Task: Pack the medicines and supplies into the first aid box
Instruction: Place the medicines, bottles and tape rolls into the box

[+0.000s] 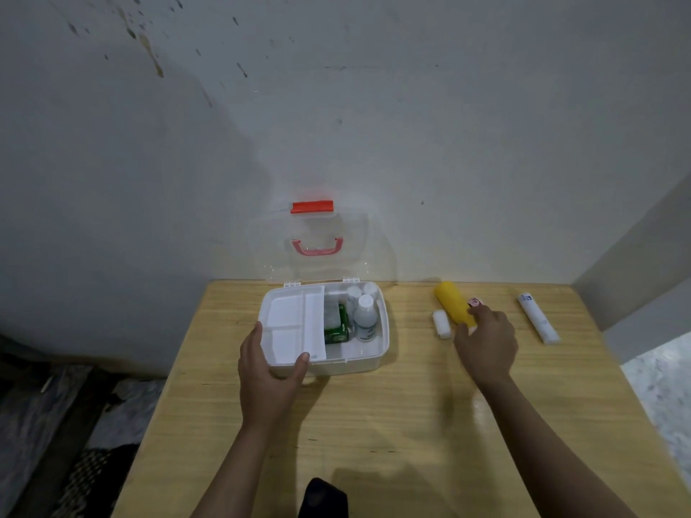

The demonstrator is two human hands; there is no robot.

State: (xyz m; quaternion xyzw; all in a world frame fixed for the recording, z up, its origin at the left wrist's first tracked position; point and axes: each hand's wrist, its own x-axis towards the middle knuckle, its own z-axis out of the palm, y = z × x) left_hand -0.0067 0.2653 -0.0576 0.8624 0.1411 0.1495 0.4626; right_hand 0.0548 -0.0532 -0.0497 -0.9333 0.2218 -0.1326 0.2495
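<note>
The white first aid box (377, 349) stands open on the wooden table (374, 424), its clear lid (318, 248) leaning back against the wall. Inside, a white divided tray (295, 323) covers the left half; a green carton (336, 327) and white bottles (364, 315) fill the right half. My left hand (269, 372) grips the box's front left corner, thumb on the tray edge. My right hand (486, 342) rests its fingers on the near end of a yellow roll (450, 300). A small white gauze roll (441, 324) lies just left of it; a small pink item (475, 302) sits by my fingertips.
A long white tube (538, 317) lies at the far right of the table, near the wall corner. The wall runs right behind the box. The table's left edge drops to a dark cluttered floor (56, 424). A dark object (323, 499) sits at the near edge.
</note>
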